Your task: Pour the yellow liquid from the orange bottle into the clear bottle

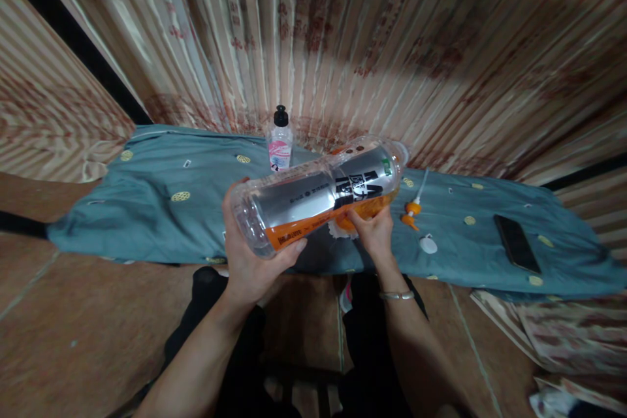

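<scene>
A large clear plastic bottle with a silver, black and orange label is held tilted, its narrower end up to the right. My left hand is closed around its wide base, thumb along the lower side. Behind the bottle, partly hidden, is an orange translucent container with a pale ruffled edge low down. My right hand is closed at this container, thumb near the bottle's underside; its other fingers are mostly hidden. An orange pump head with a pale tube lies to the right, near a white round cap.
A small clear bottle with a black cap and pink label stands at the back. A dark phone lies on the right of the teal cloth-covered surface. Pleated curtains hang behind it.
</scene>
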Motion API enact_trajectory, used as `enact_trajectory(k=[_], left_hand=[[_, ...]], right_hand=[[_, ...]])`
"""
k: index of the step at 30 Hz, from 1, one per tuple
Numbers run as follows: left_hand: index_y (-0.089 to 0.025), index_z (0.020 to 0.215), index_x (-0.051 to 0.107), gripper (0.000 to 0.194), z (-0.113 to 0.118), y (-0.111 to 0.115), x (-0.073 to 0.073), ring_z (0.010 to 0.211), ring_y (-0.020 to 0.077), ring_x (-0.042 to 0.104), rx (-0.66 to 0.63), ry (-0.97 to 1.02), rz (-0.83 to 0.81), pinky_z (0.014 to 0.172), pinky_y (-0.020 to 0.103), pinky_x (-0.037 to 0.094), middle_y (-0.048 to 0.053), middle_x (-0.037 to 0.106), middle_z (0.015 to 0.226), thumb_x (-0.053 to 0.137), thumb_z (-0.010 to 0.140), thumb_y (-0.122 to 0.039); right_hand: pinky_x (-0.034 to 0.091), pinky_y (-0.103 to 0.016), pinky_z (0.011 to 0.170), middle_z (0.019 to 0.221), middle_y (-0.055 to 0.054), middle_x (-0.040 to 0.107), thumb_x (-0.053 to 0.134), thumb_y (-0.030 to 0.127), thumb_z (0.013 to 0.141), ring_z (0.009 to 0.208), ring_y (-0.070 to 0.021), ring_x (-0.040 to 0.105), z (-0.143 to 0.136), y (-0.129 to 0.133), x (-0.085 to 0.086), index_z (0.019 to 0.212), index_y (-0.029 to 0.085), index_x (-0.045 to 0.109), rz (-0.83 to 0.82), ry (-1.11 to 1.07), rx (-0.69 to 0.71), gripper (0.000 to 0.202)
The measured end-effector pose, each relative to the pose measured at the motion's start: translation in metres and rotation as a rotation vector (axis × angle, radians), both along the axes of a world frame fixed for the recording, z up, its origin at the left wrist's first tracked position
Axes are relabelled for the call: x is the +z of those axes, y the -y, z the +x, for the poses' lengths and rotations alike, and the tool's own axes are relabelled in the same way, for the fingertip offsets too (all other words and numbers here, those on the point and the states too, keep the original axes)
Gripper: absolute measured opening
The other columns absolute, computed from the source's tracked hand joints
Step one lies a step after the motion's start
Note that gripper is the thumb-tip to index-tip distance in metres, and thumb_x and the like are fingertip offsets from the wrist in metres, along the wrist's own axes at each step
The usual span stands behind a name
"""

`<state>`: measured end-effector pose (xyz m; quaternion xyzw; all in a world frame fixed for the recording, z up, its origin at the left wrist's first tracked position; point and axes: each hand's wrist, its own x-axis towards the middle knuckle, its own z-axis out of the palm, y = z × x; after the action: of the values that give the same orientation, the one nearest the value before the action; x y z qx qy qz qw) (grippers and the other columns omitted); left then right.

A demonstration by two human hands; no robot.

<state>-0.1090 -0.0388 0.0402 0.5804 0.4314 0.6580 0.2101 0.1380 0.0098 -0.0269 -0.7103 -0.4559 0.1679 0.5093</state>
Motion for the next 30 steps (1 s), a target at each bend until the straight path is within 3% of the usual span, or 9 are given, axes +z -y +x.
enact_trajectory(k=[6, 17, 23, 30], left_hand=[[-0.035, 0.143, 0.056, 0.085, 0.0005, 0.0007, 0.0028, 0.117, 0.0359, 0.071, 0.018, 0.013, 0.005, 0.11, 0.057, 0.058, 0.011, 0.066, 0.132, 0.089, 0.07, -0.062], [-0.029, 0.141, 0.057, 0.09, 0.001, 0.0016, 0.0015, 0.118, 0.0353, 0.071, -0.002, 0.074, -0.048, 0.11, 0.055, 0.058, 0.011, 0.068, 0.132, 0.093, 0.064, -0.06], [-0.029, 0.139, 0.058, 0.085, 0.0008, 0.0009, 0.0045, 0.111, 0.0346, 0.073, 0.008, 0.044, 0.005, 0.106, 0.056, 0.059, 0.011, 0.069, 0.126, 0.092, 0.067, -0.059], [-0.026, 0.141, 0.055, 0.09, 0.0, 0.0006, 0.0025, 0.118, 0.0335, 0.071, 0.018, 0.015, -0.026, 0.107, 0.054, 0.058, 0.012, 0.066, 0.132, 0.089, 0.068, -0.064]], right_hand=[[0.055, -0.052, 0.089, 0.106, -0.018, 0.074, 0.079, 0.076, 0.055, 0.098, -0.0379, 0.07, -0.0001, 0.0002, -0.0003, 0.113, 0.018, 0.059, -0.002, -0.005, 0.002, 0.085], [0.056, -0.053, 0.089, 0.107, -0.019, 0.075, 0.079, 0.075, 0.058, 0.097, -0.038, 0.071, -0.0009, -0.0002, -0.0007, 0.117, 0.016, 0.061, 0.004, -0.006, 0.008, 0.085], [0.057, -0.055, 0.091, 0.108, -0.02, 0.076, 0.08, 0.075, 0.057, 0.099, -0.0389, 0.071, 0.0008, -0.0003, -0.0036, 0.118, 0.015, 0.061, 0.006, 0.005, 0.006, 0.087], [0.057, -0.054, 0.091, 0.107, -0.019, 0.076, 0.08, 0.074, 0.057, 0.1, -0.0385, 0.072, 0.0007, -0.0001, -0.0024, 0.116, 0.016, 0.062, 0.006, 0.012, 0.004, 0.085]])
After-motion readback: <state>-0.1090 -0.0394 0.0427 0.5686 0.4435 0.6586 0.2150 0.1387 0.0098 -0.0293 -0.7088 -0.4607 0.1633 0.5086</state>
